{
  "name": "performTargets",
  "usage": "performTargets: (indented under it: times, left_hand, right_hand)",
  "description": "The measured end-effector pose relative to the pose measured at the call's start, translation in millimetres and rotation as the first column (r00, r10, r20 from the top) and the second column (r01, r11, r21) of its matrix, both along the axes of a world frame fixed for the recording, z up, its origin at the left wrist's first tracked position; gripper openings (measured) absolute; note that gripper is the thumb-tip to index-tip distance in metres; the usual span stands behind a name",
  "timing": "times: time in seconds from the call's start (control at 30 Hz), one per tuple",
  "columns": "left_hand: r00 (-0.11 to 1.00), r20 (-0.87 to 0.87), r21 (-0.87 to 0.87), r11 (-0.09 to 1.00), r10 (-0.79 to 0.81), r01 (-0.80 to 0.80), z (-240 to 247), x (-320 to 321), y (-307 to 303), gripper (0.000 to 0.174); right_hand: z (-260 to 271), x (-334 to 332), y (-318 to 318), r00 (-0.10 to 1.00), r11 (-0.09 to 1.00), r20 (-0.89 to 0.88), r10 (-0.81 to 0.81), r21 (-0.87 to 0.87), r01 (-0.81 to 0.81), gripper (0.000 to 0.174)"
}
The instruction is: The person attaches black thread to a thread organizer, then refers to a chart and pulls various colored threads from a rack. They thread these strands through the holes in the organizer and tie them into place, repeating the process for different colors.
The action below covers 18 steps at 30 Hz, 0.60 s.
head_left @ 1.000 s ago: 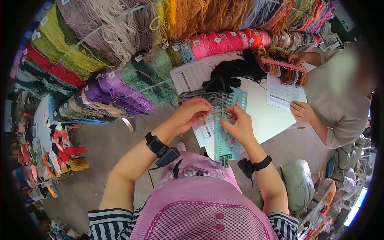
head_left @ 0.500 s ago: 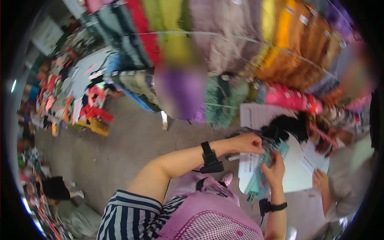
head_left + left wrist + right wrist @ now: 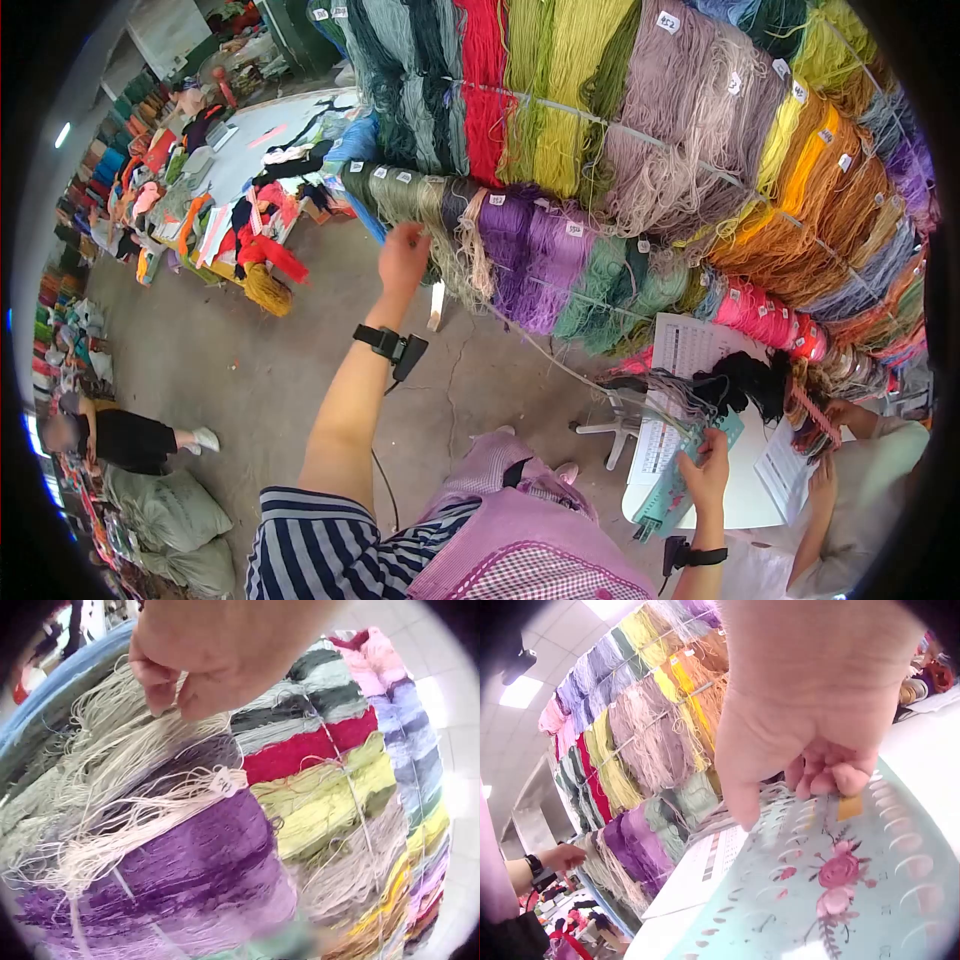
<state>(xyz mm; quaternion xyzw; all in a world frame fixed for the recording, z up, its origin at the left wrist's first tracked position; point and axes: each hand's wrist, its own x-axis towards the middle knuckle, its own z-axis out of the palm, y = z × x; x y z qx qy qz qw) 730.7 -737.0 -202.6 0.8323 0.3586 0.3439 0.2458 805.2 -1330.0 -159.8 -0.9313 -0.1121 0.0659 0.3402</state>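
My left hand (image 3: 404,262) is raised at the lower left end of the yarn rack. In the left wrist view its thumb and fingertips (image 3: 176,697) pinch at pale cream strands (image 3: 112,712), beside purple yarn (image 3: 202,862). My right hand (image 3: 707,470) lies over a teal card (image 3: 665,500) with punched holes. In the right wrist view, that hand's fingers (image 3: 829,776) are curled against the flower-printed card (image 3: 802,900), with the thumb near one row of holes; what lies under the fingers is hidden. Grey strands (image 3: 670,395) gather at the card's far end.
Printed sheets (image 3: 690,345) and black yarn (image 3: 745,385) lie on the white table (image 3: 740,510). Another person (image 3: 860,510) works at its right side. Coloured yarns hang across the rack (image 3: 560,90). A second table (image 3: 225,165) with fabric pieces stands at the left.
The left hand has left the card and moved left to the rack's pale yarn. The right hand has stayed at the card. The head view has turned left, and the rack shows larger.
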Motion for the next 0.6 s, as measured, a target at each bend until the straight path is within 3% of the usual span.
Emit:
performTargets:
  times: [0.1, 0.27, 0.37, 0.43, 0.6]
  left_hand:
    - [0.998, 0.035, 0.041, 0.997, 0.057, -0.058, 29, 14, 8, 0.031]
    - [0.994, -0.044, -0.076, 0.992, 0.099, -0.102, 33, 21, 21, 0.026]
    - [1.000, 0.021, -0.171, 0.985, 0.011, -0.007, 32, 11, 25, 0.026]
    - [0.992, 0.112, -0.343, 0.935, -0.051, 0.087, 33, 6, 25, 0.024]
    - [0.974, 0.206, -0.371, 0.914, -0.091, 0.163, 32, 3, 31, 0.020]
  right_hand:
    - [-1, 3, -10, 0.998, 0.997, -0.064, 0.014, 0.072, -0.010, 0.052]
    - [23, 2, 3, 0.997, 0.994, -0.077, -0.015, 0.104, 0.023, 0.050]
    - [30, 1, 12, 0.999, 0.998, -0.045, -0.007, 0.068, 0.010, 0.046]
    - [34, 1, 21, 0.999, 0.996, -0.045, 0.004, 0.089, 0.000, 0.042]
    - [28, 4, 27, 0.997, 0.995, -0.045, 0.055, 0.086, -0.051, 0.040]
